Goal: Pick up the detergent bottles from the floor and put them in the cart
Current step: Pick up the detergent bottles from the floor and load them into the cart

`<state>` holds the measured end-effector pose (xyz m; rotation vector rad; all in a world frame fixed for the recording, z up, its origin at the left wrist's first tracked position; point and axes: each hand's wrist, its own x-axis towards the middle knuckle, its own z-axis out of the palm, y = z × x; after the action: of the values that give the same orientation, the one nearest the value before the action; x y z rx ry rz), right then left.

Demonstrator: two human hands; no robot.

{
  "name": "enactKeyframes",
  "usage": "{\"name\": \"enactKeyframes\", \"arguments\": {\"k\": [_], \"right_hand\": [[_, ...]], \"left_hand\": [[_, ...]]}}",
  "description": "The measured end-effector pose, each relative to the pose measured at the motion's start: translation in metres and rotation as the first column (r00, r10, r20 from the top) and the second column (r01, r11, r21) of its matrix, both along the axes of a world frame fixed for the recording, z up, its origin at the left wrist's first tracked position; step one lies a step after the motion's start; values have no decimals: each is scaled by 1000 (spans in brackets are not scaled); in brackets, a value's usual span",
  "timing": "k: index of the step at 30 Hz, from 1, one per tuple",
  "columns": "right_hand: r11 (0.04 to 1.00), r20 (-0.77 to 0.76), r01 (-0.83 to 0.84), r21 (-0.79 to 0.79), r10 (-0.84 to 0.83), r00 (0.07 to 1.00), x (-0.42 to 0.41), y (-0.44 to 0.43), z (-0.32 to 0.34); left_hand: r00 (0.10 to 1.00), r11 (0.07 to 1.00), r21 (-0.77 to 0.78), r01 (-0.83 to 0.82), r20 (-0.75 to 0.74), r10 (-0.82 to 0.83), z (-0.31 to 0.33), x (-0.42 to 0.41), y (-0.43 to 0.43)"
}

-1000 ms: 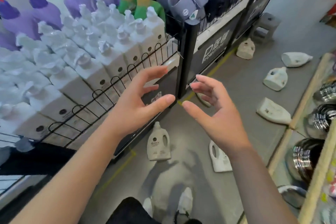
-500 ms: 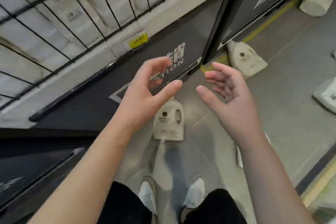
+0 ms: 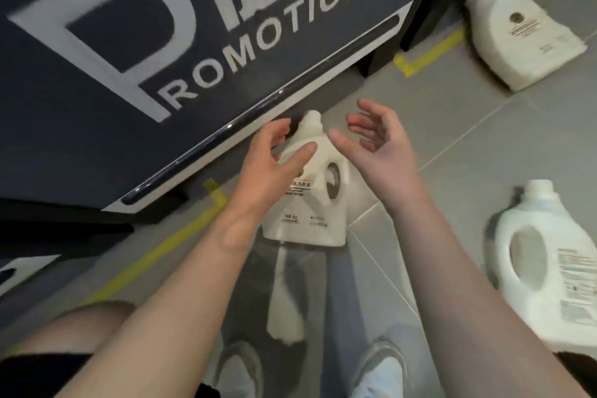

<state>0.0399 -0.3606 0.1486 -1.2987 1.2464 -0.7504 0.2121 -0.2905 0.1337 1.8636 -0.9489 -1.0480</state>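
Observation:
A white detergent bottle (image 3: 310, 203) with a side handle stands upright on the grey floor, close to the dark display base. My left hand (image 3: 271, 158) is at its upper left, fingers spread, thumb lying over the bottle's shoulder; I cannot tell whether it touches. My right hand (image 3: 374, 145) hovers open just right of the neck, holding nothing. A second white bottle (image 3: 549, 268) lies on the floor at the right. A third bottle (image 3: 520, 32) lies at the top right by the display corner.
The dark display base (image 3: 161, 52) with white "PROMOTION" lettering fills the upper left. Yellow tape lines (image 3: 423, 55) mark the floor along it. My shoes (image 3: 378, 371) and knees show at the bottom.
The view has dropped much closer to the floor. Both hands have come down to the standing bottle, from above it to either side of its neck.

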Motion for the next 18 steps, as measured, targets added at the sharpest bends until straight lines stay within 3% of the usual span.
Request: {"name": "enactKeyframes", "arguments": {"k": [3,6,9,12,15,18], "right_hand": [[999,-8,-14,36,14,1000,2,-3,-39],[996,-69,24,83,-19,997,2,-2,-75],[987,-234,71,143,-36,972,6,4,-110],[971,-408,50,236,53,912,12,18,-131],[953,-439,30,302,111,892,16,30,-142],[928,-451,46,369,136,882,17,32,-148]], "left_hand": [[1000,999,33,-12,-4,13,-42,6,-1],[996,994,102,-33,90,24,-80,8,-1],[988,973,210,-100,136,72,-115,7,4],[984,925,336,-178,75,162,-140,9,12],[982,913,360,-190,53,183,-153,7,16],[990,917,376,-133,98,104,-155,7,17]]}}
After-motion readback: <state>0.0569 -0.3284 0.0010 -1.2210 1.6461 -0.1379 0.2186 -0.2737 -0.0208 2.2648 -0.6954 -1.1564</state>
